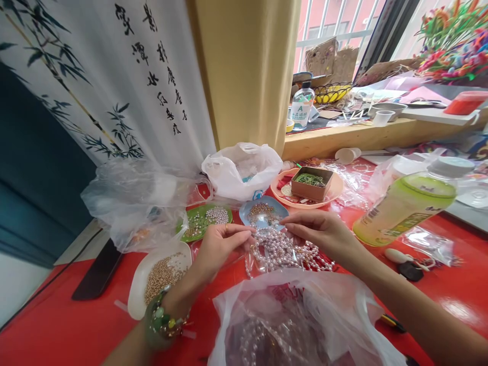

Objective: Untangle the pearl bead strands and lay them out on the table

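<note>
While both forearms extend over the red bench [53,325], the left hand [218,248] and the right hand [324,230] face each other above a pile of pearl-coloured bead strands [272,250], which lies between and below them. The left grip has thumb and forefinger brought together at the left edge of the pile; the right grip has its thumb and forefinger close together at the upper right of the pile. Whether either grip retains a bead or thread cannot be told, the detail being too small. A jade-green bangle [151,325] and beaded bracelets [168,321] encircle the left wrist. Directly behind the pile sits a blue dish [244,211] containing small beads. To its left, a green dish [201,209] carries pearl-like beads in one portion and mixed beads in another. Beside the left forearm, a white tray [137,284] contains gold-coloured beads [162,277]. In front of the pile stands a translucent plastic bag [343,295] with more bead strands visible inside. Behind the right hand, an orange plate [337,189] supports an open box [308,191] containing green cord [309,179].
</note>
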`<state>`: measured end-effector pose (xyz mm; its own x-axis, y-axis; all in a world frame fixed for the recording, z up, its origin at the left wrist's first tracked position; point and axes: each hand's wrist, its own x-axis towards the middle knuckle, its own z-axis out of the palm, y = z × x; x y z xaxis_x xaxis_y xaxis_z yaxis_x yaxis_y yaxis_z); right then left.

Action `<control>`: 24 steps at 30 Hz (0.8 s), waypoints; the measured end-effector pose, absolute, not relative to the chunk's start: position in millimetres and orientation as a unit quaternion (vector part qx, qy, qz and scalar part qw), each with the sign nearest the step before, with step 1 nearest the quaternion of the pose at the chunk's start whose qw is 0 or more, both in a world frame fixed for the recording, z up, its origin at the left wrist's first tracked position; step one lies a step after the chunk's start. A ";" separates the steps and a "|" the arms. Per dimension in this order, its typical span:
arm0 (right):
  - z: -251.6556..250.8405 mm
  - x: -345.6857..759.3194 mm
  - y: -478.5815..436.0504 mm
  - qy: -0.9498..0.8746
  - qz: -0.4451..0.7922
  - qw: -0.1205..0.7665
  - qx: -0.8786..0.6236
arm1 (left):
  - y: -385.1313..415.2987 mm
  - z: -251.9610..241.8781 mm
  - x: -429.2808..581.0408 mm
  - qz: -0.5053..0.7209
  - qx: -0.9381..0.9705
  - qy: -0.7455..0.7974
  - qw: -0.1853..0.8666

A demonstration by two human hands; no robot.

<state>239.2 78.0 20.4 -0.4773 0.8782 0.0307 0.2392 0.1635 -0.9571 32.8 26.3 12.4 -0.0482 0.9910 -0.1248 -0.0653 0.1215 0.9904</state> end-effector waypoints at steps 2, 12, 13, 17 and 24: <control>20.2 240.6 78.7 -0.695 0.510 0.316 -0.397 | 26.5 12.5 32.1 0.493 0.442 0.533 0.527; 21.5 241.6 77.5 -0.681 0.531 0.320 -0.390 | 26.3 15.7 32.1 0.490 0.446 0.516 0.543; 21.2 241.3 77.7 -0.679 0.534 0.322 -0.388 | 26.5 15.5 32.4 0.490 0.446 0.520 0.539; 19.7 241.9 78.8 -0.667 0.544 0.337 -0.381 | 27.6 14.0 32.6 0.508 0.431 0.515 0.539; 12.1 247.4 81.9 -0.646 0.560 0.376 -0.357 | 27.2 13.0 28.2 0.522 0.446 0.467 0.557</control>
